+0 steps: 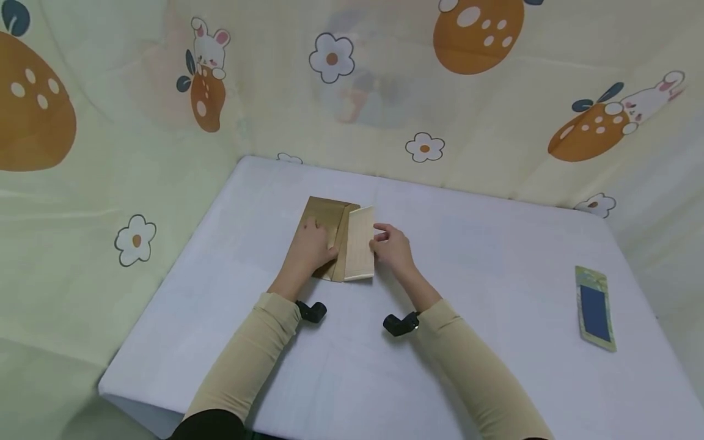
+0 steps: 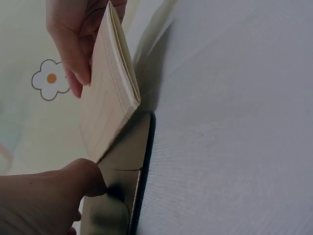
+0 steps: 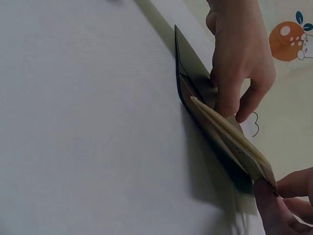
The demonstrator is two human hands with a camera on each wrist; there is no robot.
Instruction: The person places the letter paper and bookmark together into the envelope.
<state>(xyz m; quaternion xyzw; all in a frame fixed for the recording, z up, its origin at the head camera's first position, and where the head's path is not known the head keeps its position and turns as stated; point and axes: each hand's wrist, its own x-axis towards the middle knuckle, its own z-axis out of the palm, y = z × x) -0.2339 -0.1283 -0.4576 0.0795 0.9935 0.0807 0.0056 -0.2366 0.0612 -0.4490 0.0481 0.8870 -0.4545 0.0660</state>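
A flat gold-brown folding case (image 1: 326, 209) with dark edges and crease lines lies on the white-covered table. Over its right side slants a pale, wood-grained folded panel (image 1: 360, 244), raised from the tabletop; in the right wrist view its layers (image 3: 230, 129) gape slightly along the edge. My left hand (image 1: 309, 247) rests on the brown part, fingers extended and thumb pressing near a crease. With thumb and fingers, my right hand (image 1: 395, 249) pinches the panel's right edge. Whether the panel is joined to the case I cannot tell.
A green patterned packet (image 1: 596, 308) with a dark blue centre lies at the table's right. Black wrist cameras, left (image 1: 311, 311) and right (image 1: 401, 324), sit just above the tabletop. A patterned curtain (image 1: 379, 122) stands behind the table and along its left side.
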